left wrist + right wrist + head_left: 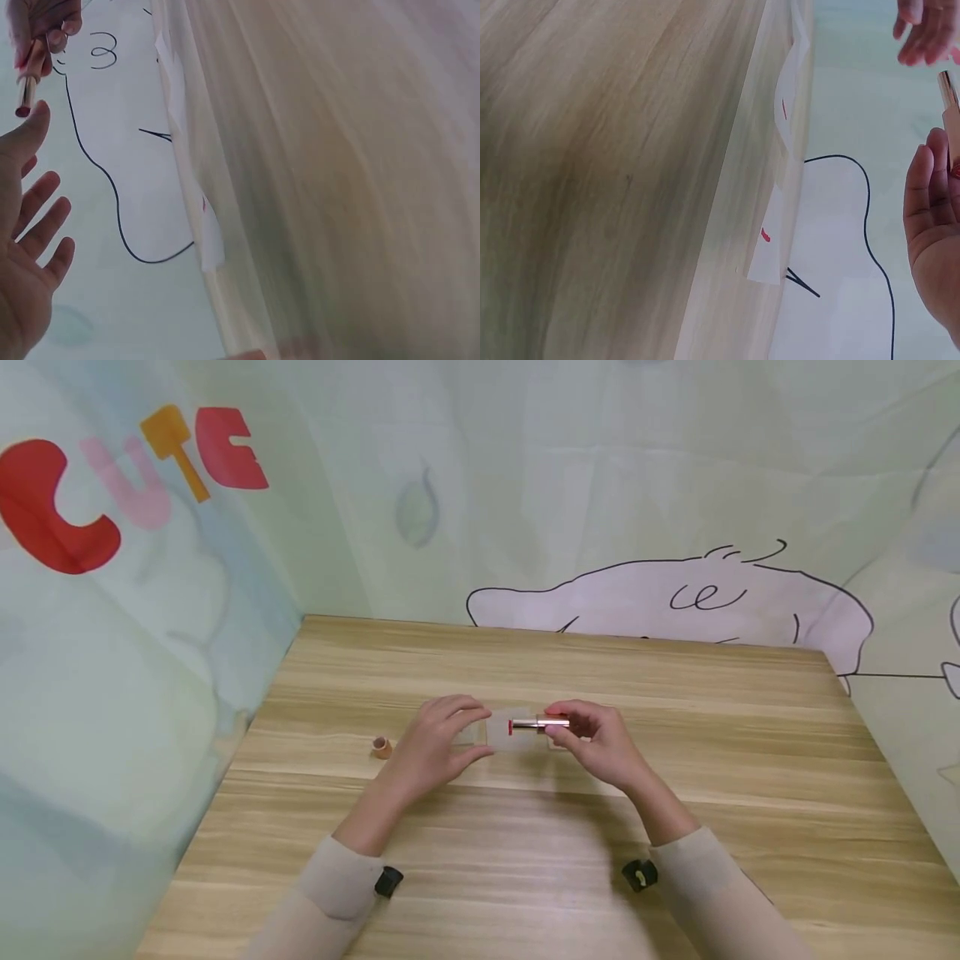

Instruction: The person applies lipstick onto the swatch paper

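In the head view my right hand [596, 739] pinches a lipstick [536, 724] by its base, the red tip pointing left. The lipstick [28, 86] also shows in the left wrist view, its tip towards my left hand [30, 247]. That left hand [442, 739] holds nothing; its thumb and fingers are spread apart. Between the hands, below the lipstick, a thin white sheet [498, 742] lies on the table. In the right wrist view, pale paper pieces [766, 259] bear small red marks. The copper-coloured lipstick cap [382, 747] stands left of my left hand.
The wood-grain table [675, 693] reaches back to a printed cloth backdrop [525, 510]. More cloth hangs at the left and right sides. Dark straps [388, 882] sit at both sleeves' cuffs.
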`<state>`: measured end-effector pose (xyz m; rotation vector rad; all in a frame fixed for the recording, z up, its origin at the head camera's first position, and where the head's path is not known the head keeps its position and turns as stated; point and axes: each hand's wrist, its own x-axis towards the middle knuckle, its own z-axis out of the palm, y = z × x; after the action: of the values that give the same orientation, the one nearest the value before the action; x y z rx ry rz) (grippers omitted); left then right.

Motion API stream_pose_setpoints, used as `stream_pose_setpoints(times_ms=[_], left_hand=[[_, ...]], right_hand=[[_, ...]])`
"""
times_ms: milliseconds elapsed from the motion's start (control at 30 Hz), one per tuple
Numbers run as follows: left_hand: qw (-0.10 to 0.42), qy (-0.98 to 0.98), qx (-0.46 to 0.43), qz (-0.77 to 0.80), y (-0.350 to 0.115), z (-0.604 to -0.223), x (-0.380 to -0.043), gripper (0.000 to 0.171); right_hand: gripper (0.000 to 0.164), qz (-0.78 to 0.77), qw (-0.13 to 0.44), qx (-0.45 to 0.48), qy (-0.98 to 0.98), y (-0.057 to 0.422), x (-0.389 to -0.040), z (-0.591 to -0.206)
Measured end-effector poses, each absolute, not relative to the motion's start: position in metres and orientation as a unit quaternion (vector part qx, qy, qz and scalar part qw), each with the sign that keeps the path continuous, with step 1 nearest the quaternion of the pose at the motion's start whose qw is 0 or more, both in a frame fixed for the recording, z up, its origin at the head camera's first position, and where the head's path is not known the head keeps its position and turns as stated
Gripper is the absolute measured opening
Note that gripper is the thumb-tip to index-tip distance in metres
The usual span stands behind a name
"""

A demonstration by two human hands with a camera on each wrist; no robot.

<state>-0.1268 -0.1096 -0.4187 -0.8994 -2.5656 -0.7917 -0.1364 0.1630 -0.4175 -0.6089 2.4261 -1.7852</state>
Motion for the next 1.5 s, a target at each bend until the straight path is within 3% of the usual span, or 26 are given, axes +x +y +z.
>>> stream_pose_setpoints(times_ms=[467, 567, 867, 1100, 1333, 1500], left_hand=[[0.167, -0.910, -0.225, -0.306, -0.179, -0.427, -0.122, 0.053], [0.140, -0.922, -0.191, -0.307, -0.198, -0.429, -0.122, 0.058], [-0.011, -0.940, -0.090, -0.329, -0.227, -0.440, -0.124, 0.070], [-0.016, -0.937, -0.099, -0.335, -0.229, -0.448, -0.121, 0.056], [0.008, -0.939, -0.139, -0.315, -0.229, -0.451, -0.118, 0.015], [0.014, -0.940, -0.137, -0.311, -0.228, -0.448, -0.118, 0.014]], right_hand=[[0.021, -0.591, 0.027, -0.195, 0.782, 0.169, -0.139, -0.415], [0.020, -0.595, 0.024, -0.195, 0.779, 0.170, -0.139, -0.415], [0.020, -0.586, 0.016, -0.178, 0.790, 0.172, -0.141, -0.416], [0.022, -0.587, 0.024, -0.171, 0.791, 0.173, -0.136, -0.419], [0.023, -0.581, 0.021, -0.160, 0.797, 0.175, -0.133, -0.422], [0.023, -0.585, 0.014, -0.169, 0.793, 0.176, -0.134, -0.422]])
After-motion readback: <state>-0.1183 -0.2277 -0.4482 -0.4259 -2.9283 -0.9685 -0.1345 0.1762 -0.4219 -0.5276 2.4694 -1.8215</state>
